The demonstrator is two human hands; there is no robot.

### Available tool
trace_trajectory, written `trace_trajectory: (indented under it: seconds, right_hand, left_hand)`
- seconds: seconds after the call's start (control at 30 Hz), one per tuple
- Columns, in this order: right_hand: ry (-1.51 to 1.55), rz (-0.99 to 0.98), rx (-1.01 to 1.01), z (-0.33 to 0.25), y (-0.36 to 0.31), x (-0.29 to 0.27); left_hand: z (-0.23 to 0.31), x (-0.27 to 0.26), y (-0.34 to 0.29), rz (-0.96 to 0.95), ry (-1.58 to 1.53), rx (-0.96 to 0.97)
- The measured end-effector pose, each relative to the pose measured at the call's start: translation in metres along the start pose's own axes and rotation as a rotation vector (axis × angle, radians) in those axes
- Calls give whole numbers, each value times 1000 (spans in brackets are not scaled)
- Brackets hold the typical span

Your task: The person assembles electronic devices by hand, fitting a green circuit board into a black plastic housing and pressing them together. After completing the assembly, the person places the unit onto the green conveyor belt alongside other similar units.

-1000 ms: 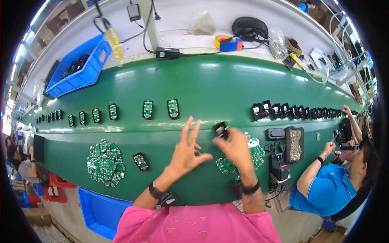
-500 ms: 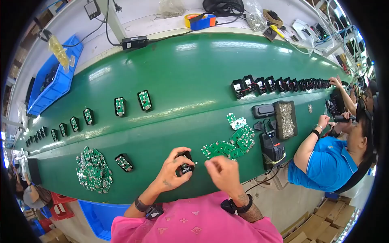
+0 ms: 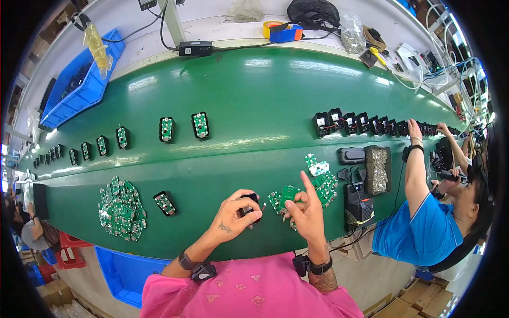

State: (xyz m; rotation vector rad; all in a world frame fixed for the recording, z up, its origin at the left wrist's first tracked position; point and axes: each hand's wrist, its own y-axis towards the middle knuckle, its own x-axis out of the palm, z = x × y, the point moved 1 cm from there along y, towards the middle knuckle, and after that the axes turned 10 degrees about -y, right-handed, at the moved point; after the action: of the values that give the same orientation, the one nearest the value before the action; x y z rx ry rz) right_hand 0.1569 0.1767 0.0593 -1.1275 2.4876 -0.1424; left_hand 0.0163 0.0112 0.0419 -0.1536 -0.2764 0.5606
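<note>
My left hand (image 3: 233, 216) is closed around a small black housing (image 3: 247, 206), whose inside is mostly covered by my fingers. A short thin lead with a pale end shows beside it. To the right, my right hand (image 3: 307, 216) is over a loose pile of green circuit boards (image 3: 324, 191). Its index finger points away from me, while the thumb and curled fingers pinch the edge of one green circuit board (image 3: 290, 193). Left of my hands lies a black housing with a board in it (image 3: 165, 203).
A heap of circuit boards (image 3: 122, 212) lies at left. Filled housings (image 3: 200, 125) form a row behind it; black housings with red wires (image 3: 350, 123) line up at far right. A tray of small metal parts (image 3: 377, 169) stands near a co-worker in blue (image 3: 419, 233), whose arm reaches over the bench.
My right hand has moved from beside the housing to the board pile and taken hold of a board. The co-worker's arm has stretched toward the row of housings. The whole view has shifted slightly.
</note>
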Motion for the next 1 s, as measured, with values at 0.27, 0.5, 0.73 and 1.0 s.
trace_trajectory:
  seconds: [0.27,0.5,0.73,1.0]
  right_hand:
    - [620,-432,128,14,2,0]
    - [655,-533,106,6,-11,-8]
    - [449,-597,96,-16,-2,-13]
    - [521,-560,146,-13,2,0]
  left_hand:
    - [17,10,4,54,237,371]
    - [22,11,3,78,164,353]
    - [27,11,3,-32,206,415]
    - [25,9,0,-92,196,374]
